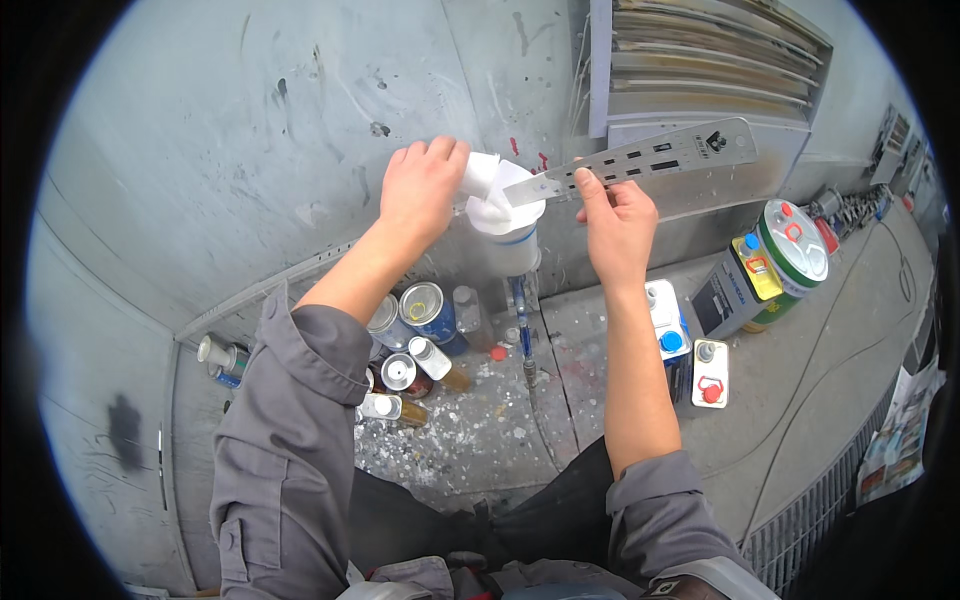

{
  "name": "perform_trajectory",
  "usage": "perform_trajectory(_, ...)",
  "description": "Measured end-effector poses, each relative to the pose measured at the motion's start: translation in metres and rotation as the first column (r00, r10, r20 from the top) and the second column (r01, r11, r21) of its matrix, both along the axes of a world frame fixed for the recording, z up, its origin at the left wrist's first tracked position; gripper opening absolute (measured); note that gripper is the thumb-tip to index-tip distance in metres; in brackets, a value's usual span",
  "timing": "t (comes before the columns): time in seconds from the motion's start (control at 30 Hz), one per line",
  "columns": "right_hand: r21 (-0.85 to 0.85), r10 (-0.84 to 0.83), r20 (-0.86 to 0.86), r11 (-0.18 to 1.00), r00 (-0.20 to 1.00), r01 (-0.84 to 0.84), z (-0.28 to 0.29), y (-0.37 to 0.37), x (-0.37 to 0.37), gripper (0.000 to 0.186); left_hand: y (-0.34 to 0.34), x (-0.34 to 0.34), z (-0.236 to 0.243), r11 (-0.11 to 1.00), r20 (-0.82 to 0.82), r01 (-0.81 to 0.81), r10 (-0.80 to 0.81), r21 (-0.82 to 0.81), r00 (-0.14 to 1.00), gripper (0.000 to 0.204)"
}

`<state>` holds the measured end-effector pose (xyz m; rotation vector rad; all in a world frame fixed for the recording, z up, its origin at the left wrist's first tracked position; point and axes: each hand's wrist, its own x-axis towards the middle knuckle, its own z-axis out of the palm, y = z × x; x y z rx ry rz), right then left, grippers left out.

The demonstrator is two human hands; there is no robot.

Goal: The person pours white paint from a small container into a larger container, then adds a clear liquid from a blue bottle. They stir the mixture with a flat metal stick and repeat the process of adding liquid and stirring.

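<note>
My left hand (418, 190) is closed on a small white container (478, 172), tilted at the rim of a larger white cup (503, 248) with a blue band; whether a funnel lines that cup is hard to tell. My right hand (618, 225) grips a long slotted metal strip (670, 150), thumb on top, its left end over the white material in the cup mouth. Below the cup stands a blue and silver spray gun (523, 325) with a hose running down from it.
Several tins and bottles (425, 315) stand on the paint-spattered floor (470, 420) at left. Rectangular cans (708, 365) and a green-banded drum (795, 250) are at right, beside loose hoses (855, 340). A slatted wall panel (705, 65) is above; a floor grate (820, 490) runs along the right.
</note>
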<state>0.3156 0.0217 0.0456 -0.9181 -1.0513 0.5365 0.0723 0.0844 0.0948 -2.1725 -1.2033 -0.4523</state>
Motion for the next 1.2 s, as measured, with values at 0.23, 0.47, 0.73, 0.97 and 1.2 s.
perform_trajectory(0.23,0.003,-0.028,0.05,1.0,0.998,0.028,-0.005,0.005,0.005,0.033,0.004,0.009,0.009,0.956,-0.209,0.144,-0.09,0.257,0.974,0.049)
perform_trajectory(0.47,0.014,-0.031,0.029,0.999,0.999,0.031,-0.001,0.001,0.004,0.036,0.006,0.013,0.016,0.973,-0.244,0.083,-0.028,0.215,0.969,0.051)
perform_trajectory(0.73,0.022,-0.056,0.072,0.998,0.996,0.055,0.0,0.0,0.004,0.036,0.009,0.009,0.013,0.949,-0.249,0.134,-0.062,0.286,0.966,0.051)
perform_trajectory(0.97,-0.01,-0.024,0.048,1.0,0.999,0.025,-0.004,0.003,0.007,0.022,0.009,0.008,-0.003,0.99,-0.247,0.037,-0.002,0.135,0.969,0.049)
perform_trajectory(1.2,-0.033,0.019,0.062,0.999,0.998,-0.017,-0.001,-0.001,0.005,0.02,0.005,0.004,-0.012,0.999,-0.114,-0.019,0.023,0.039,0.993,0.051)
